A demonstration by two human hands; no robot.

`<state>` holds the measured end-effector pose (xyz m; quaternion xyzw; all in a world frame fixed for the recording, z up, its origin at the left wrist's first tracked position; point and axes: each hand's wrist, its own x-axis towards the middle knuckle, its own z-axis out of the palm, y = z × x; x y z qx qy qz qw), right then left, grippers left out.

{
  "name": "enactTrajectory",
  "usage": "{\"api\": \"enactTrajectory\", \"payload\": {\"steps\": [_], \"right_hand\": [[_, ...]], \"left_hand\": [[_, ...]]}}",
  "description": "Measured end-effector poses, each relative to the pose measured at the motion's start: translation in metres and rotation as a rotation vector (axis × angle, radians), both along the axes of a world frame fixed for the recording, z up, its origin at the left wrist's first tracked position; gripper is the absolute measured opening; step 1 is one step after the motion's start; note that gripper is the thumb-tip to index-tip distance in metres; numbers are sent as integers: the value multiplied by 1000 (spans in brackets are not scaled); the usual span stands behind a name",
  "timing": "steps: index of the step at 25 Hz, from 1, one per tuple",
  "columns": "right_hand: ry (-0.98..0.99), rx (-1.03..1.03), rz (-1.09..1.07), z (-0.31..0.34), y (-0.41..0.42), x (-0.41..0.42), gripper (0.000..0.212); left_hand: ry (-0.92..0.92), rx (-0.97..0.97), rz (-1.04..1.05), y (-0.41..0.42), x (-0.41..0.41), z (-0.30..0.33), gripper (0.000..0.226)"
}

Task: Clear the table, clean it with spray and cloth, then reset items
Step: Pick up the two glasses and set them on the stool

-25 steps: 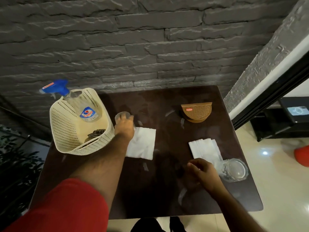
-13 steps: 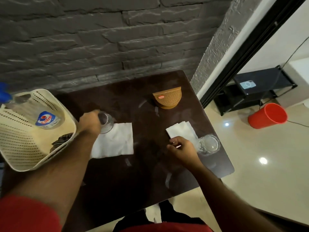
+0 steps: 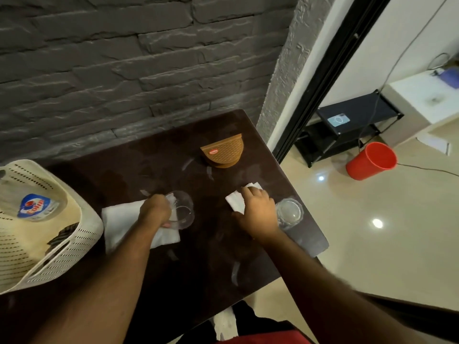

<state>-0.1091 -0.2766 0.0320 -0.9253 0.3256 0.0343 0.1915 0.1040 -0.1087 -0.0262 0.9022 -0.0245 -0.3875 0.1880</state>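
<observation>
My left hand grips a clear glass tilted on its side over a white napkin on the dark brown table. Over a second white napkin lies my right hand, fingers on it; whether they pinch it I cannot tell. A second clear glass stands upright just right of that hand. The brown napkin holder stands at the back of the table. A spray bottle lies in the cream basket at the left.
A dark cloth lies in the basket beside the bottle. A grey brick wall runs behind the table. To the right, on the tiled floor, stand a red bucket and a black rack with a phone on it.
My left hand has carried the glass from beside the basket to the right, over the napkin. My right hand has moved forward onto the second napkin. The view has swung to the right.
</observation>
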Motion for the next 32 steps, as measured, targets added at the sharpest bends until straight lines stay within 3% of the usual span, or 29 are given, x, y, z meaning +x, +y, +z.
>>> {"api": "enactTrajectory", "payload": {"steps": [2,5,8,11,15,17,19,22,24,28,32], "right_hand": [[194,-105,-62,-2,-29,-16,71],[458,-70,-115,-10,-59,-34,87],[536,14,-135,-16,-69,-42,93],[483,41,-131,-16,-77,-42,84],[348,112,-255,2,-93,-33,70],[117,360,-472,16,-97,-26,58],[-175,766,-705,24,-91,-20,56],[-311,1241,-695,22,-80,-17,53],[-336,1425,-625,13,-72,-18,49],[-311,1499,-506,-4,-59,-14,50],[-317,1368,-437,-11,-54,-4,47]], "left_hand": [[5,36,-29,4,3,-4,17],[-8,-3,110,7,5,-7,14],[-9,-63,128,14,1,-6,25],[-118,-214,76,30,-15,2,48],[-133,-543,180,46,-47,2,70],[-143,-591,179,51,-59,-6,77],[-185,-582,167,49,-67,-11,87],[-272,-542,209,38,-76,-11,107],[-325,-545,249,33,-79,-9,105],[-362,-524,274,27,-82,-3,91],[-396,-508,308,25,-81,3,84]]}}
